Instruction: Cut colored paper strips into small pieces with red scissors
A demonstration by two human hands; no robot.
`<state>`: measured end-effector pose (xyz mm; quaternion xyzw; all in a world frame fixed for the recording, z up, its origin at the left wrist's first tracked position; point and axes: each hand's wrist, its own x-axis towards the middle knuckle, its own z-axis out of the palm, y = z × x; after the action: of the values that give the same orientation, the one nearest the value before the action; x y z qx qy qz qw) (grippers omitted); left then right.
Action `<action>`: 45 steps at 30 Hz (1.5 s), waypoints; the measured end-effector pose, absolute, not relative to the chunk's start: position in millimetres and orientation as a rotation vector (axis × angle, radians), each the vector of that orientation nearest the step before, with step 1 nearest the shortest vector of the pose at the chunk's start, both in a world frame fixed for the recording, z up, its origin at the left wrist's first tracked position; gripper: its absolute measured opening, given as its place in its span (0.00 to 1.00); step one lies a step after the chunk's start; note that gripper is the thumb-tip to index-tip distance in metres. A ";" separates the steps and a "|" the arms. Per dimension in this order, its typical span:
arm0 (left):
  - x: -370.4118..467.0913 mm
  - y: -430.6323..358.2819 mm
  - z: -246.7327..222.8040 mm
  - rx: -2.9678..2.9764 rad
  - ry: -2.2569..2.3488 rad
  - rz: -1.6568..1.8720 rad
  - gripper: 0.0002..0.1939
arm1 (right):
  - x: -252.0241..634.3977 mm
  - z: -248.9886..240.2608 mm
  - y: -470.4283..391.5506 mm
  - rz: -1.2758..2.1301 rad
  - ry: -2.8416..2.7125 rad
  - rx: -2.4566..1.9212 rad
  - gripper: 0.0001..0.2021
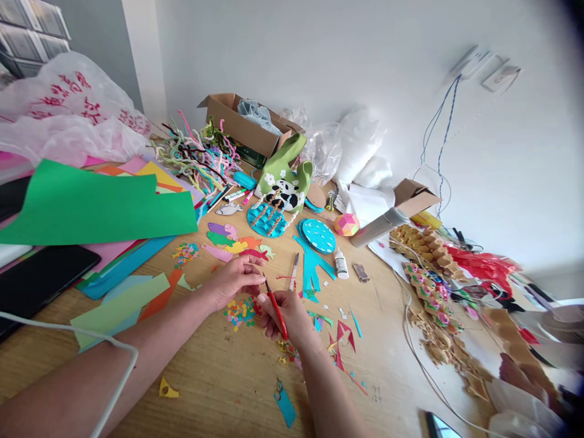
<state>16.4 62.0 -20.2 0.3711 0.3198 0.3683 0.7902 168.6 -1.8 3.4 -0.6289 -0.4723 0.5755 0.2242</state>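
Observation:
My right hand (288,319) is closed around red-handled scissors (276,313), their dark tip pointing up and away from me. Beside that tip, my left hand (237,281) has its thumb and fingers pinched together; whatever is between them is too small to make out. Just past the left fingertips lie paper fish, among them a crimson fish (255,254), a yellow one and a purple fish (221,229). Small coloured paper dots (239,313) are heaped below the left hand. Red paper scraps (345,336) lie to the right of my right wrist.
Green paper sheets (104,207) and a black tablet-like slab (45,286) cover the left side. Behind stand a panda-decorated green holder (285,176) and a cardboard box (246,125). A glue bottle (341,264), a grey cylinder (379,227) and egg-carton pieces (426,249) are at right.

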 end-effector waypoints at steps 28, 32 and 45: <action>14.9 62.8 -18.6 0.786 0.678 0.798 0.20 | 169.7 3.0 -2.0 1.610 -1.285 -1.732 0.25; 14.9 62.2 -18.7 0.797 0.685 0.799 0.22 | 169.5 2.9 -1.9 1.605 -1.290 -1.732 0.25; 14.8 62.4 -18.4 0.803 0.694 0.793 0.21 | 168.2 7.6 -2.3 1.603 -1.301 -1.721 0.24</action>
<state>14.8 62.4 -18.4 0.3726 0.3220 0.3683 0.7886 168.2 -2.3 7.6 -0.6237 -0.4717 0.5813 0.2250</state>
